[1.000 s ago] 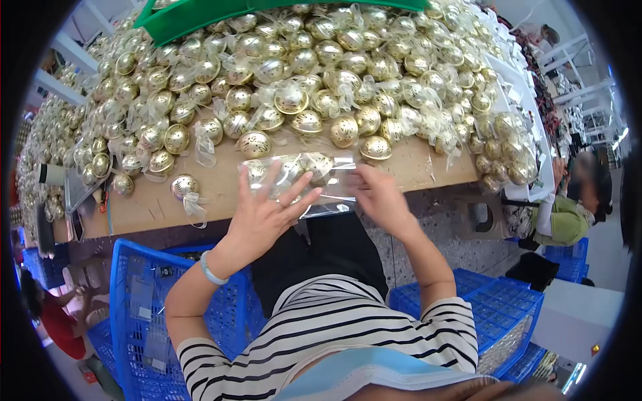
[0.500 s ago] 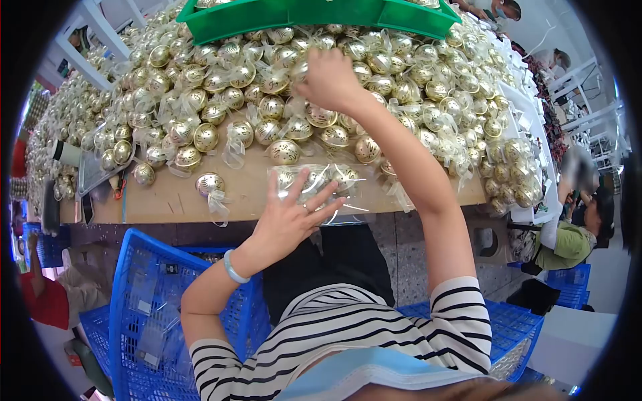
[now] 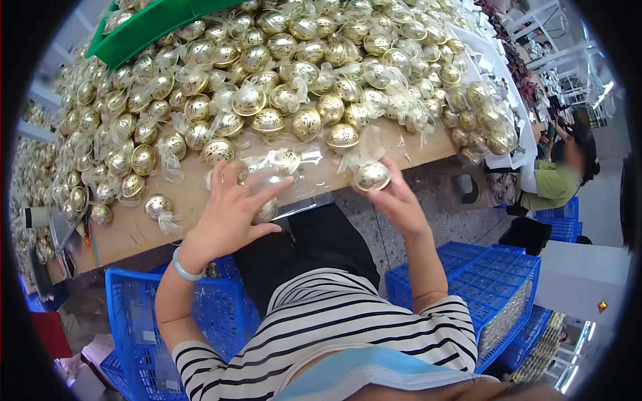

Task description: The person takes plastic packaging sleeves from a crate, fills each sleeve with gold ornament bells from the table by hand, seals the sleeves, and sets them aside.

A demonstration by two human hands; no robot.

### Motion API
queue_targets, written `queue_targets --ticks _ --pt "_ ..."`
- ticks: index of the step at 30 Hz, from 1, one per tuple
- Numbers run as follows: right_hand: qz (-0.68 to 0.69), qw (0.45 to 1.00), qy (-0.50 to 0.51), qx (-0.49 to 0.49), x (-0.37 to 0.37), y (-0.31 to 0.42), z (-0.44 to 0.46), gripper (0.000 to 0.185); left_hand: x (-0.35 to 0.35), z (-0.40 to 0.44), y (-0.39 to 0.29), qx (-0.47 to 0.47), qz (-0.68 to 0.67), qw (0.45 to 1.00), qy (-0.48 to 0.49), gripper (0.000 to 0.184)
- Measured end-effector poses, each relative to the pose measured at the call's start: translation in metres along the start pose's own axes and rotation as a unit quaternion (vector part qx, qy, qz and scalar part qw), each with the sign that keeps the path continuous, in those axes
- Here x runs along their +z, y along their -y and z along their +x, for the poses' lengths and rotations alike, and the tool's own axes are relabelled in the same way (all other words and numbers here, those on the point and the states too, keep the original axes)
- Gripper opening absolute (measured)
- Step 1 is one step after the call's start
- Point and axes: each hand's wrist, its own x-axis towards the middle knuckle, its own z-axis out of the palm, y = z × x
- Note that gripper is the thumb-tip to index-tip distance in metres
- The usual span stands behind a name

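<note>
In my right hand is a gold bauble with dark lettering and a sheer ribbon, gripped between thumb and fingers just off the table's front edge. My left hand lies with fingers spread over a clear plastic bag at that edge. Several gold baubles show in the bag, partly covered by my fingers. Behind both hands rises a large heap of similar ribboned baubles.
A green tray rests on the heap at the back left. Packed baubles sit at the table's right end. Blue crates stand on both sides of me. Another person in a green top is at the right.
My right hand has come back from the heap to the table edge with a bauble in it. My left hand stays by the bag, its fingers shifted. The view has turned right.
</note>
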Motion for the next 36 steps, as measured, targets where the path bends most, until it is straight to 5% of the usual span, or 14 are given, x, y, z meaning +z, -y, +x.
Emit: queue_targets --ticks 3,5,7,11,12,15,19,23,26,29,30,34,36 --pt "-0.285 0.958 -0.003 0.019 0.024 0.005 0.005 0.071 -0.002 0.005 0.003 -0.004 -0.019 1.0 -0.004 0.08" --pt "-0.497 0.864 -0.017 -0.082 0.03 -0.004 0.014 0.07 0.001 0.005 0.004 -0.003 -0.019 1.0 -0.014 0.08" --pt "-0.535 0.833 0.003 -0.141 0.029 -0.011 0.024 0.071 0.002 0.007 0.007 0.002 -0.021 1.0 -0.019 0.082" --pt "-0.387 0.9 0.154 -0.128 0.021 -0.002 0.04 0.061 0.003 0.008 0.007 -0.001 -0.009 1.0 -0.022 0.082" --pt "-0.32 0.92 0.221 -0.046 0.016 -0.002 0.045 0.053 0.003 0.008 0.006 0.001 -0.005 1.0 -0.024 0.082" --pt "-0.304 0.905 0.279 -0.104 0.017 -0.012 0.064 0.049 0.006 0.008 0.006 0.004 0.003 0.999 -0.037 0.083" --pt "-0.191 0.95 0.246 0.002 0.026 -0.021 0.064 0.044 0.01 0.001 0.008 0.007 -0.004 0.998 -0.068 0.083" --pt "-0.232 0.955 0.16 -0.094 0.049 -0.01 0.055 0.036 0.014 -0.01 0.0 0.016 0.011 0.99 -0.14 0.084" --pt "-0.319 0.904 0.125 -0.256 0.068 0.028 0.054 0.028 0.017 -0.016 -0.007 0.021 0.013 0.965 -0.261 0.088" --pt "-0.387 0.767 0.043 -0.511 0.089 0.058 0.053 0.029 0.049 -0.004 -0.008 0.039 -0.037 0.867 -0.496 0.097" --pt "-0.425 0.736 0.043 -0.525 0.095 0.06 0.053 0.031 0.051 0.003 -0.015 0.016 0.021 0.853 -0.521 0.118" --pt "-0.567 0.613 0.055 -0.548 0.106 0.051 0.057 0.051 0.102 0.029 -0.032 -0.133 -0.118 0.785 -0.593 0.144" --pt "-0.542 0.643 0.096 -0.533 0.105 0.041 0.066 0.051 0.098 0.015 -0.025 -0.113 -0.178 0.796 -0.568 0.143"
